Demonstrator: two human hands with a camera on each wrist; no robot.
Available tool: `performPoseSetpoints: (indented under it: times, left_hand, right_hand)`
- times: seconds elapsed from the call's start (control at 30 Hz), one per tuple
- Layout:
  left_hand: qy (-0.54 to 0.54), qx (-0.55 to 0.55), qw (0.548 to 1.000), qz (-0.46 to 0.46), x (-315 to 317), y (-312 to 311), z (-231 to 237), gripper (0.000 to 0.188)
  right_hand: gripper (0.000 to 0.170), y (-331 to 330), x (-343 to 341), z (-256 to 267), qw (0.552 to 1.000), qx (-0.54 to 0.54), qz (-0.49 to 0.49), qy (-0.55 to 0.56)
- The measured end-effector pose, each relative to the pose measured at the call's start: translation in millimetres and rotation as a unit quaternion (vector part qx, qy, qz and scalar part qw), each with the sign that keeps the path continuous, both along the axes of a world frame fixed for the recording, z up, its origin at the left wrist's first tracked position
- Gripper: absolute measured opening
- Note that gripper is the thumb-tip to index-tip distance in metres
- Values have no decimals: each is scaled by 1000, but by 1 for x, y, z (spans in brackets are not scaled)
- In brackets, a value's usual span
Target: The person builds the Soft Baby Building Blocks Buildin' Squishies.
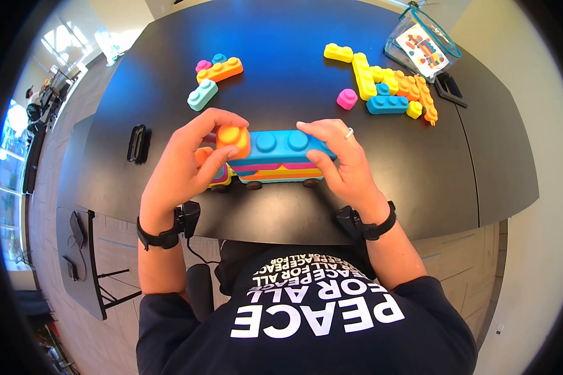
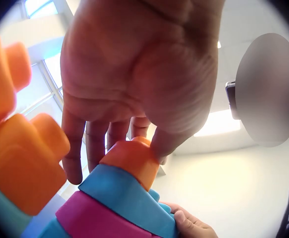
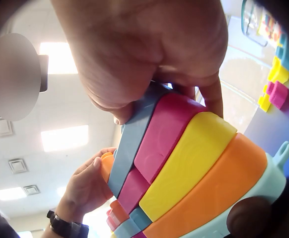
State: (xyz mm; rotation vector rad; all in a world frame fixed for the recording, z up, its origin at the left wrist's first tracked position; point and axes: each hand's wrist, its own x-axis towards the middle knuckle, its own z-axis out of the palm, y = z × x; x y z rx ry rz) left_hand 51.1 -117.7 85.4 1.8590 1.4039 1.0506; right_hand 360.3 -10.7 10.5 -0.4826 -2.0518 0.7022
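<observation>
A wheeled stack of toy building blocks, in layers of pink, yellow, orange and mint, stands near the table's front edge. A long blue block with round studs tops it. At the stack's left end my left hand pinches a small orange block between thumb and fingers. The left wrist view shows this orange block sitting on the blue one. My right hand grips the blue block's right end, thumb on the near side and fingers on the far side, as the right wrist view shows.
Orange, mint, pink and blue blocks lie at the back left. Several yellow, blue and orange blocks and a pink block lie at the back right, before a clear bag. A black case lies at left.
</observation>
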Motion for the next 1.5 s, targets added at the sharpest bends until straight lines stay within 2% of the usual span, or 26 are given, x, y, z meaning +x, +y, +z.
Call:
performPoseSetpoints:
  times: [0.03, 0.13, 0.23, 0.33, 0.43, 0.53, 0.6, 0.7, 0.73, 0.77, 0.8, 0.83, 0.87, 0.9, 0.97, 1.07, 1.17, 1.27, 1.37, 1.5]
  left_hand:
    - [-17, -19, 1000, 8, 1, -1, -2, 37]
    - [-11, 40, 999, 0, 3, 2, -17, 38]
    - [106, 75, 990, 56, 12, -1, -7, 36]
    - [238, 213, 946, 63, 28, 4, 6, 38]
    - [254, 233, 936, 64, 44, 7, 10, 47]
    - [309, 196, 928, 69, 44, 12, 2, 61]
    - [295, 182, 934, 82, 44, 13, -1, 62]
    - [296, 177, 935, 85, 40, 14, -1, 63]
    - [300, 179, 933, 84, 37, 14, 0, 63]
    - [301, 177, 933, 84, 32, 14, -1, 63]
    - [301, 176, 933, 85, 26, 15, -1, 63]
    - [302, 174, 933, 87, 19, 13, -2, 63]
    - [300, 174, 934, 86, 14, 13, -1, 61]
    - [298, 175, 935, 85, 9, 13, -1, 58]
    - [292, 178, 936, 84, 2, 13, 0, 55]
    - [308, 178, 930, 91, -4, 13, 0, 57]
    - [310, 204, 924, 89, -3, 13, -1, 58]
    - [301, 173, 932, 100, -1, 11, 0, 58]
    - [292, 147, 940, 101, -2, 10, 1, 65]
    - [310, 155, 934, 83, -13, 10, 3, 64]
  right_hand:
    - [42, 0, -1, -1, 1000, 0, 0, 1]
    - [41, -1, -3, -1, 1000, 1, -2, 3]
    - [41, -1, -4, -1, 1000, 1, -4, -1]
    - [40, -1, -7, 0, 1000, -2, -2, 1]
    - [40, -5, -12, 1, 1000, -15, -1, 6]
    - [42, -9, -13, 2, 999, -32, -4, -6]
    - [46, -11, -11, 5, 999, -38, -3, -28]
    - [54, 9, 4, 14, 998, 44, 22, -32]
    - [63, 16, 19, 21, 998, -21, 7, -50]
    - [61, 31, 34, 21, 999, -39, -11, -24]
    - [60, 58, 73, 39, 986, -78, -115, -94]
    - [58, 87, 99, 26, 978, -72, -172, -94]
    - [59, 123, 131, 13, 968, 15, -215, -129]
    - [60, 148, 159, 11, 952, 19, -251, -173]
    - [63, 204, 222, -18, 884, 25, -362, -295]
    - [64, 269, 292, -62, 854, -3, -369, -367]
    - [61, 273, 297, -58, 840, -76, -363, -396]
    - [57, 275, 288, -46, 776, -143, -427, -441]
    - [57, 264, 269, -29, 719, -147, -469, -492]
    - [65, 265, 280, -50, 718, -132, -516, -448]
